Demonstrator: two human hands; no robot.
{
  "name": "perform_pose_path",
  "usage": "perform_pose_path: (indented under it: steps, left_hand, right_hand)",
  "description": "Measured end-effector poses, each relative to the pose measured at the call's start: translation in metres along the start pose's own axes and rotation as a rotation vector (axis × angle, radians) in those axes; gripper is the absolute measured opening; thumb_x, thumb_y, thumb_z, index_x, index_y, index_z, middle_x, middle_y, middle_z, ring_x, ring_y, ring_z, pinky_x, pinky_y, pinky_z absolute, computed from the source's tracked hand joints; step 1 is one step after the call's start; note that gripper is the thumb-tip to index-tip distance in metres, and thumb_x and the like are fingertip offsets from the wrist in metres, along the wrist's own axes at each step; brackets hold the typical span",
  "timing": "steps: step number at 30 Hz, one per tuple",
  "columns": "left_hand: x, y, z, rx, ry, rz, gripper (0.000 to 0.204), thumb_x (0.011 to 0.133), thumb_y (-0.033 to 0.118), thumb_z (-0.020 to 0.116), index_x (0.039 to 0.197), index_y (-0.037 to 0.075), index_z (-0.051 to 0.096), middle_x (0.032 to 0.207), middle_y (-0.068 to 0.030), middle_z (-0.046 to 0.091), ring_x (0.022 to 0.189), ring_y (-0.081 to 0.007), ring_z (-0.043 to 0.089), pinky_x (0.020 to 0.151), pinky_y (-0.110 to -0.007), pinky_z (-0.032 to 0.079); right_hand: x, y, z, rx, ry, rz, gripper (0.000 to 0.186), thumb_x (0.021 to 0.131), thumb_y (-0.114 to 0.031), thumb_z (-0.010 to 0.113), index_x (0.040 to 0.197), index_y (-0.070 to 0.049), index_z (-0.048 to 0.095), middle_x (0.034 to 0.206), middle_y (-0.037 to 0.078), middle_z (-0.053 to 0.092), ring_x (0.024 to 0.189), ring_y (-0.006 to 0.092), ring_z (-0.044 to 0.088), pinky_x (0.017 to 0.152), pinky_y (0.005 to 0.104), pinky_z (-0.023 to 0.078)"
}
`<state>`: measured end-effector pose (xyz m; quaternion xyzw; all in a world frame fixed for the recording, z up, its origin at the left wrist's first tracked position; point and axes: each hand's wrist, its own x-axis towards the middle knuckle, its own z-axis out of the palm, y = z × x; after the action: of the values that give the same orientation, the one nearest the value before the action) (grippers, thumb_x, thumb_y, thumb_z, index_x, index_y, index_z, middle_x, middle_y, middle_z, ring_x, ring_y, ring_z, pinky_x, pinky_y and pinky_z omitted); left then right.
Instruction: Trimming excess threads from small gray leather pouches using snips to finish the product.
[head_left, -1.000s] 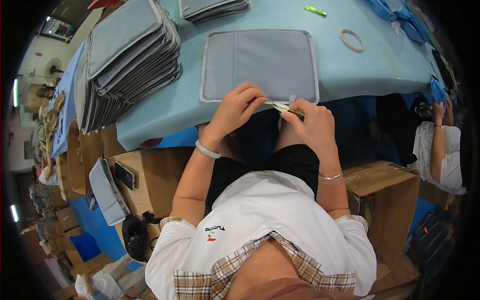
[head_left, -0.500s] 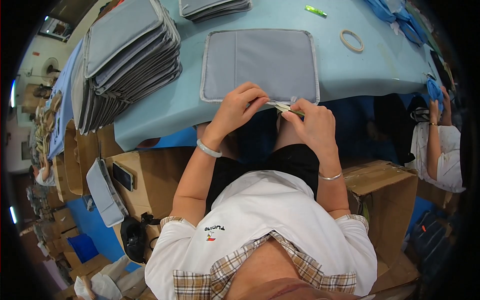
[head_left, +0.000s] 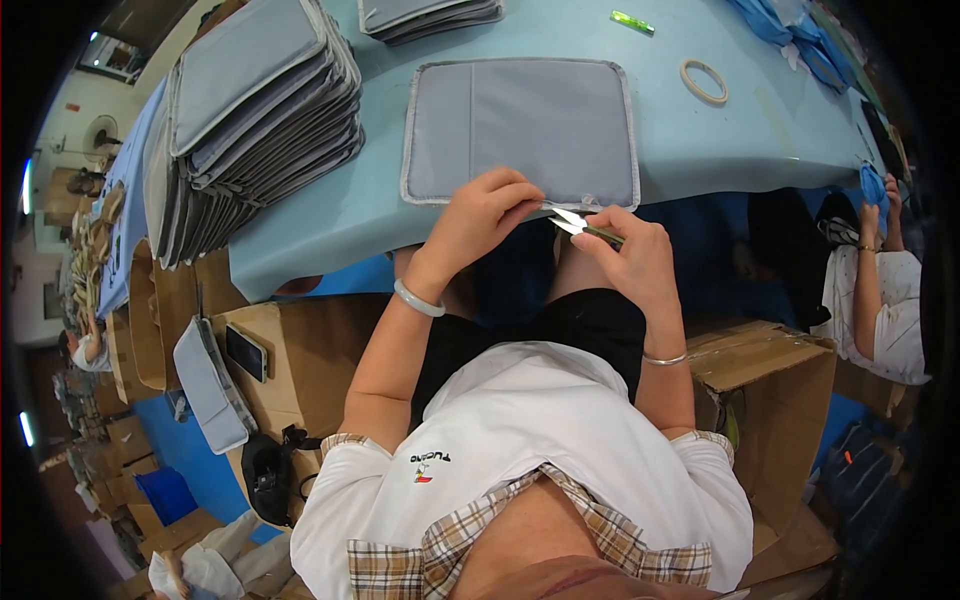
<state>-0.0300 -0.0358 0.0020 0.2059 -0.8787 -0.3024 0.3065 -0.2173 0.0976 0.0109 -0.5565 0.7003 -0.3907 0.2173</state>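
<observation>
A flat grey fabric panel [head_left: 550, 120] with a paler bound edge lies on the blue-covered table, its near edge along the table's front. My left hand [head_left: 487, 215] is closed in a pinch at that near edge, on what looks like a thin pale thread. In my right hand [head_left: 635, 250] is a pair of thread snips [head_left: 574, 221], the bright blades apart and pointing left toward my left fingertips. A small clear scrap [head_left: 588, 200] lies on the panel's near edge just above the snips.
A tall stack of grey panels [head_left: 265, 100] stands at the left, a smaller stack [head_left: 430, 15] behind. A tape roll [head_left: 703, 82] and a green packet [head_left: 632, 22] lie at the right. Cardboard boxes [head_left: 770, 400] flank me; a phone [head_left: 246, 352] rests left. Another person's arm [head_left: 868, 280] shows far right.
The snips have turned and their blades have spread, now showing plainly. My right hand has shifted slightly down and right from the panel's edge. My left hand keeps its pinch almost in place.
</observation>
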Motion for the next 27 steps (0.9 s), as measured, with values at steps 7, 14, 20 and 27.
perform_pose_path:
  steps: [7,14,20,27]
  left_hand:
    - [0.006,0.009,-0.003,0.524,-0.207,0.255,0.017,0.08,0.008,0.067,0.096,0.007,0.063,0.094,-0.0039,0.062,0.085,-0.0214,0.064,0.07,-0.032,0.055]
    - [0.009,0.004,0.001,0.522,-0.171,0.299,0.015,0.079,0.009,0.067,0.093,0.008,0.061,0.092,-0.002,0.06,0.082,-0.0187,0.063,0.065,-0.029,0.054]
    - [0.008,0.0,0.006,0.464,-0.052,0.322,0.013,0.079,0.011,0.068,0.087,0.008,0.058,0.084,-0.0013,0.055,0.077,-0.0162,0.06,0.06,-0.028,0.052]
    - [0.007,-0.002,0.006,0.454,-0.041,0.309,0.015,0.079,0.012,0.071,0.087,0.009,0.06,0.086,-0.0001,0.058,0.077,-0.0156,0.061,0.059,-0.029,0.052]
  right_hand:
    - [0.0,-0.001,-0.006,-0.125,0.057,-0.021,0.028,0.078,-0.031,0.077,0.088,-0.006,0.069,0.074,0.01,0.07,0.063,0.0276,0.068,0.058,0.0336,0.051]
    - [0.003,-0.002,0.002,-0.223,0.117,-0.132,0.025,0.079,-0.032,0.076,0.084,-0.009,0.068,0.067,0.009,0.068,0.059,0.0272,0.066,0.054,0.0346,0.049]
    - [0.006,-0.005,0.005,-0.294,0.116,-0.135,0.024,0.08,-0.032,0.075,0.08,-0.009,0.066,0.063,0.009,0.065,0.056,0.0284,0.064,0.05,0.0362,0.046]
    - [0.007,-0.009,0.006,-0.338,0.091,-0.125,0.022,0.08,-0.03,0.074,0.081,-0.009,0.068,0.066,0.009,0.067,0.058,0.0289,0.064,0.052,0.0359,0.047]
